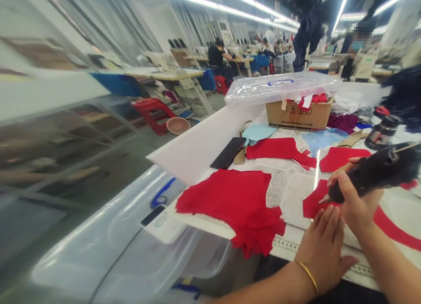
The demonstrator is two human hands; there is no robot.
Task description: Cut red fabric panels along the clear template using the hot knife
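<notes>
Head view is showing a person's two hands working at the near right of a cluttered desk. The right hand is wrapping its fingers around a black handheld tool, which is slanting down to the left. Its pointed tip is meeting, or nearly meeting, a small red fabric piece; actual contact is hard to tell. Just below, the left hand is lying palm down, its fingers extended close together, the thumb standing apart, and its fingertips are reaching the lower edge of that red piece. A thin gold-coloured bangle is circling the left wrist.

To the left, a pile of red fabric is drooping over the desk's front edge, beside a white device at the corner. Behind the pile, a black phone-like slab is lying near another red piece. Farther back, a cardboard box is holding red and white scraps, and a clear plastic lid is resting above it. A dark bottle is standing at the right.
</notes>
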